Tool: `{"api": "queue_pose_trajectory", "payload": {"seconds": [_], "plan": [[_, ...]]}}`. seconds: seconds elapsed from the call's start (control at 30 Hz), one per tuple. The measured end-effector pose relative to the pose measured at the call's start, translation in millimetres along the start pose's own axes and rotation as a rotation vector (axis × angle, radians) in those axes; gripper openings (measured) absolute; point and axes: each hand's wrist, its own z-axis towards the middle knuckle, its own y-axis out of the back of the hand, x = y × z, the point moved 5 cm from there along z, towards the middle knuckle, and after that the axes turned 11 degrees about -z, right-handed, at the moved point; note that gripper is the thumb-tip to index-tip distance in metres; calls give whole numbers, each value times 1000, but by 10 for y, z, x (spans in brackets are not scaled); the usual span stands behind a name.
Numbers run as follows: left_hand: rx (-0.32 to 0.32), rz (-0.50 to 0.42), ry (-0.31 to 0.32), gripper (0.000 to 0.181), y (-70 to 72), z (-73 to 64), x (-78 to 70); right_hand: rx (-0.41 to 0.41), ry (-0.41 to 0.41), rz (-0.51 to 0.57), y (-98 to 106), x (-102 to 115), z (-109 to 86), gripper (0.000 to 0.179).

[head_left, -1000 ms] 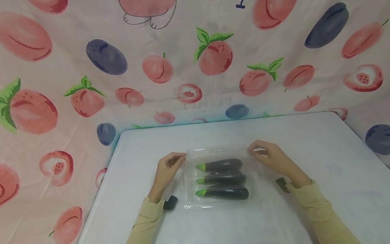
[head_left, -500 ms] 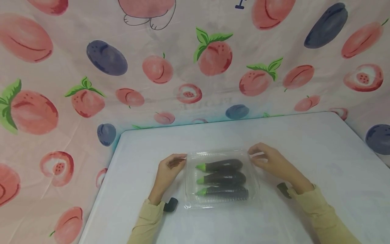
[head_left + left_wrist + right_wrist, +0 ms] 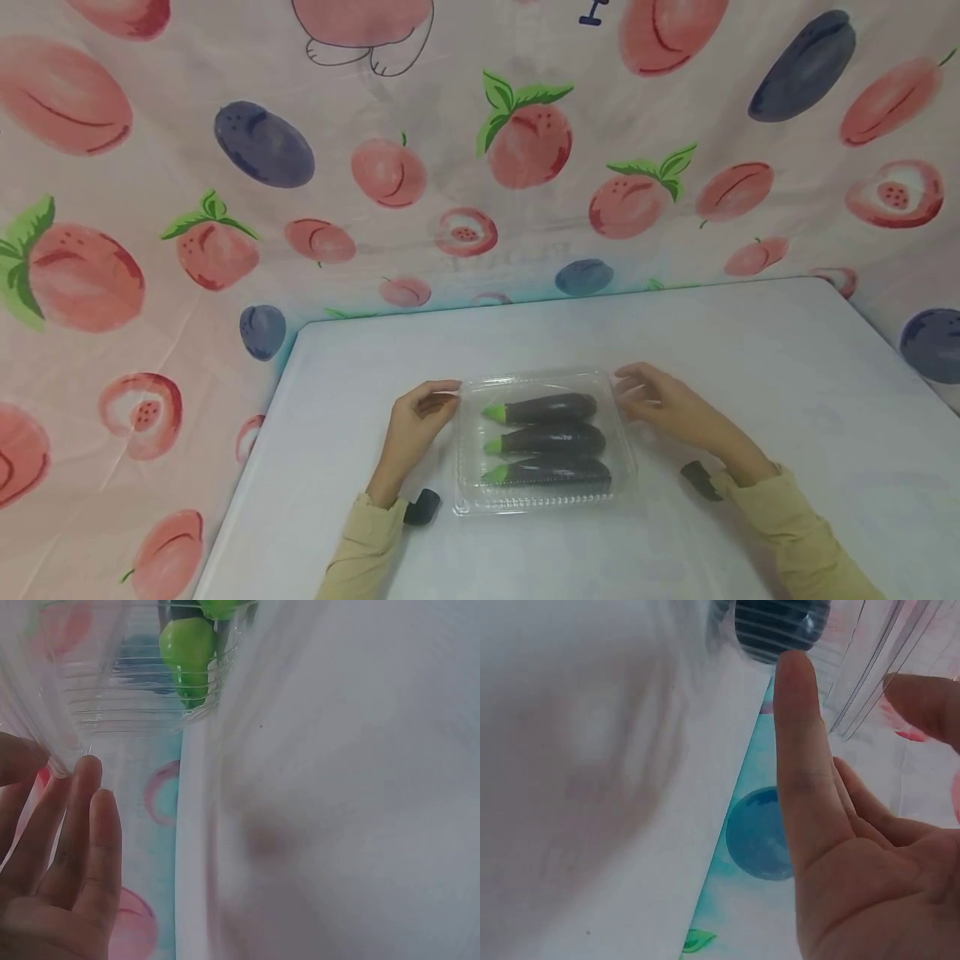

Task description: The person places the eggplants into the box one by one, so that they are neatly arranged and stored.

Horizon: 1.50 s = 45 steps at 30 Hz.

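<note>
A clear plastic clamshell container (image 3: 540,504) lies on the white table in the head view. Through its lid show three dark eggplants (image 3: 551,438) with green caps, lying side by side. At the far left corner, my left hand (image 3: 420,417) pinches the container's edge between thumb and fingers. The left wrist view shows that hand (image 3: 60,862) at the plastic rim (image 3: 64,761), with a green eggplant cap (image 3: 187,652) behind the ribbed wall. My right hand (image 3: 667,404) is at the far right corner. Its fingers (image 3: 799,735) are straight, and the thumb stands apart near the rim.
The white table (image 3: 750,358) reaches back to a pink fruit-print cloth (image 3: 450,108), which also hangs at both sides. A dark wrist piece (image 3: 422,507) shows by the left sleeve, another dark piece (image 3: 701,481) by the right sleeve.
The lid's ridged line has shifted toward the near side over the eggplants, and the far edge sits slightly lower in view. My right hand has come down a little and its fingers have loosened.
</note>
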Motion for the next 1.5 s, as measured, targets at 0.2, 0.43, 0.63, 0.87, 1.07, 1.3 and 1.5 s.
{"api": "queue_pose_trajectory", "payload": {"seconds": [0.2,0.43,0.63,0.87,1.07,1.3,1.5], "plan": [[-14,11,-3,20,-9,-3,-11,47,-9,110,-39,-18,-3,44],[-24,45,2,25,-30,-15,-33,58,-43,166,-56,-13,-8,45],[-18,23,-14,30,-43,-23,-48,60,-50,204,-64,3,-11,46],[-20,40,43,36,-34,-66,-46,56,-34,248,-63,14,-12,49],[11,80,88,36,-27,-149,-103,53,-19,273,-67,32,-18,49],[32,119,124,39,-9,-266,-141,45,-26,275,-80,30,-15,49],[33,125,122,38,5,-371,-143,18,-15,261,-76,32,-10,48]]}}
